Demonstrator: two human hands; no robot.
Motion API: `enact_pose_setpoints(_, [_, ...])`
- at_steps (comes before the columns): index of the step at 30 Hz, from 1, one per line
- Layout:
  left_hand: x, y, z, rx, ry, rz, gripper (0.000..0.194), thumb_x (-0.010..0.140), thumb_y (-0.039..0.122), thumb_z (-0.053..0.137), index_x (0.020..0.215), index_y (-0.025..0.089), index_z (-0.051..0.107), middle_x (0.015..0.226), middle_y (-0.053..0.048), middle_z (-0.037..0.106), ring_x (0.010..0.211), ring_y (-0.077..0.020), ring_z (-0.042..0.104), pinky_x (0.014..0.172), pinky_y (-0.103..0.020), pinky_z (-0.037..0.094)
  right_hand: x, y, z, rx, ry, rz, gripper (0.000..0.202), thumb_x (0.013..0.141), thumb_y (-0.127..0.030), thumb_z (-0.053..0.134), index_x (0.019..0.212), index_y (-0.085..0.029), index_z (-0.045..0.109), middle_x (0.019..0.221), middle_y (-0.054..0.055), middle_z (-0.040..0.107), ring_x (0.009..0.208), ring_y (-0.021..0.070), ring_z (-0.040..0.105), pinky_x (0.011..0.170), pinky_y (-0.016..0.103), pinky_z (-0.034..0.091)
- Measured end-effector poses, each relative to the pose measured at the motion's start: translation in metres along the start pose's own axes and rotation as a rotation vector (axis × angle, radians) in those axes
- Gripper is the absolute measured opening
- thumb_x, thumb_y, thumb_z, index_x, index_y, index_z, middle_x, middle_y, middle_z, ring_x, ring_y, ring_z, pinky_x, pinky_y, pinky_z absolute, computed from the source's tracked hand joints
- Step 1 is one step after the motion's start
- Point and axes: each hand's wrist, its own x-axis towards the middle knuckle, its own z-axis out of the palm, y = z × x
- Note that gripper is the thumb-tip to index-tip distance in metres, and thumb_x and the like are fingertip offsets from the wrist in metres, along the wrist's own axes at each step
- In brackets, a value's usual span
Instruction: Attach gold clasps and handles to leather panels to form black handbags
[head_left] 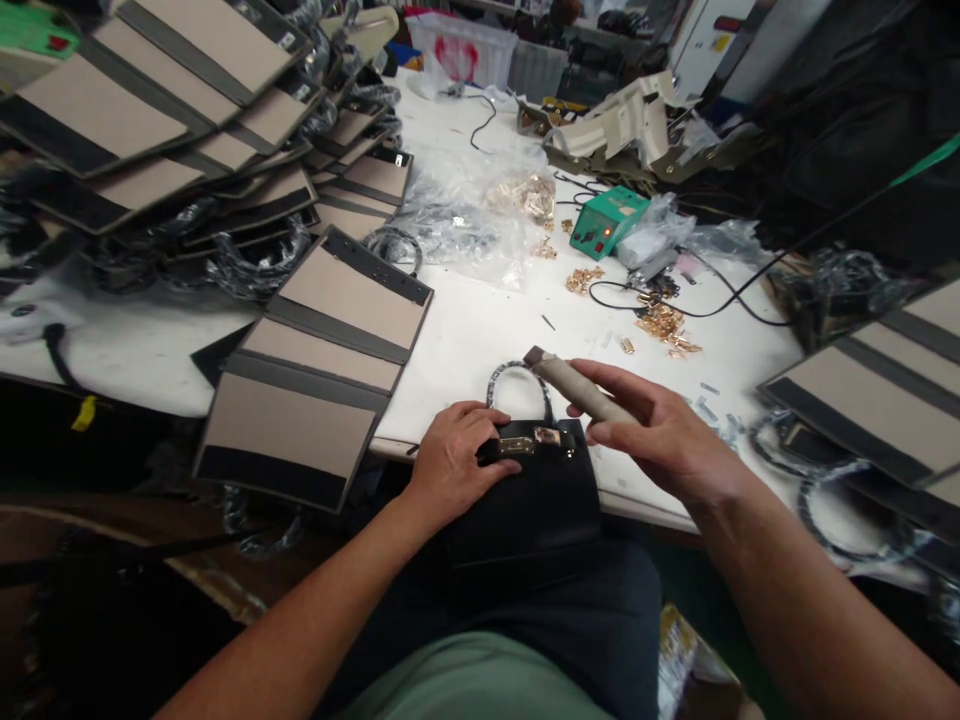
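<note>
Blk bag [555,500] sits at the person's lap [577,615], right by the table [465,340] edge. L hand [459,455] is at its 10 o'clock, holding the top, thumb & fingers either side of a gold-tone plate [516,445]. R hand [660,425], approx 2 o'clock, grips a beige bar [592,392] w/ a dark tip near the handle [492,385]. Bag's smooth & plain up front, shiny looped handle at 12 o'clock

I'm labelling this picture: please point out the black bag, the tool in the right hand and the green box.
Black bag [536,500], head view, flat panel.
Tool [580,388], head view, pale shaft.
Green box [612,212], head view, top face.
</note>
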Motion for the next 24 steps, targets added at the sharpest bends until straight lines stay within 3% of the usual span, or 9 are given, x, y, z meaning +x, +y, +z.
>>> enact_pose_setpoints(3, [-0.001,-0.001,0.001,0.009,0.000,0.004,0.026,0.071,0.033,0.088,0.077,0.023,0.064,0.117,-0.003,0.074,0.117,-0.0291,0.059,0.099,-0.049,0.048,0.009,-0.007,0.006,-0.194,0.113,-0.146,0.049,0.080,-0.037,0.077,0.127,-0.030,0.068,0.117,0.006,0.073,0.099,0.0290,0.069,0.080,0.044,0.059])
enact_pose_setpoints(5, [-0.002,-0.002,0.001,0.009,0.011,0.015,0.026,0.073,0.034,0.087,0.088,0.025,0.068,0.118,-0.003,0.074,0.118,-0.0282,0.060,0.102,-0.048,0.048,0.015,-0.010,0.005,-0.373,0.183,-0.262,0.030,0.080,-0.034,0.077,0.110,-0.031,0.076,0.120,0.005,0.071,0.107,0.0298,0.066,0.091,0.047,0.057])
enact_pose_setpoints(7, [-0.003,-0.003,0.002,0.011,0.017,0.030,0.031,0.075,0.035,0.086,0.101,0.027,0.070,0.119,-0.002,0.074,0.119,-0.0277,0.060,0.103,-0.047,0.047,0.021,-0.011,-0.002,-0.446,0.159,-0.285,0.021,0.078,-0.032,0.080,0.099,-0.031,0.078,0.118,0.004,0.071,0.111,0.0299,0.065,0.096,0.047,0.054])
enact_pose_setpoints(11, [-0.003,-0.005,0.002,0.011,-0.009,0.069,0.018,0.081,0.036,0.080,0.094,0.027,0.072,0.123,-0.001,0.073,0.123,-0.0267,0.059,0.107,-0.046,0.046,0.030,0.000,-0.015,-0.189,0.060,-0.093,0.031,0.075,-0.037,0.083,0.103,-0.025,0.076,0.103,0.006,0.074,0.082,0.0235,0.069,0.068,0.036,0.058])
enact_pose_setpoints(14, [-0.003,-0.007,0.001,0.029,-0.007,0.102,0.012,0.084,0.036,0.077,0.088,0.026,0.072,0.122,-0.002,0.074,0.122,-0.0264,0.060,0.107,-0.046,0.047,0.041,0.012,-0.009,0.022,0.197,-0.052,0.042,0.074,-0.038,0.083,0.111,-0.022,0.070,0.089,0.005,0.073,0.061,0.0161,0.060,0.049,0.028,0.048])
enact_pose_setpoints(16, [-0.004,-0.008,0.001,0.044,-0.002,0.124,0.009,0.085,0.032,0.075,0.090,0.026,0.073,0.124,-0.003,0.073,0.122,-0.0271,0.060,0.106,-0.046,0.048,0.053,0.019,0.002,0.152,0.313,-0.059,0.040,0.079,-0.042,0.077,0.111,-0.021,0.067,0.081,0.002,0.068,0.056,0.0134,0.054,0.045,0.025,0.043])
enact_pose_setpoints(19, [-0.006,-0.010,0.002,0.046,0.006,0.152,0.010,0.084,0.025,0.074,0.094,0.025,0.073,0.128,-0.002,0.071,0.123,-0.0266,0.059,0.107,-0.045,0.047,0.072,0.027,0.020,0.337,0.420,-0.044,0.031,0.086,-0.053,0.066,0.091,-0.022,0.062,0.067,-0.002,0.056,0.057,0.0124,0.054,0.050,0.024,0.047])
enact_pose_setpoints(24, [-0.010,-0.014,0.004,0.052,0.014,0.157,0.012,0.083,0.023,0.074,0.095,0.025,0.073,0.130,-0.002,0.070,0.123,-0.0266,0.057,0.108,-0.046,0.046,0.093,0.033,0.047,0.527,0.417,0.049,0.045,0.079,-0.060,0.075,0.084,-0.023,0.051,0.072,-0.005,0.055,0.056,0.0098,0.055,0.050,0.022,0.050])
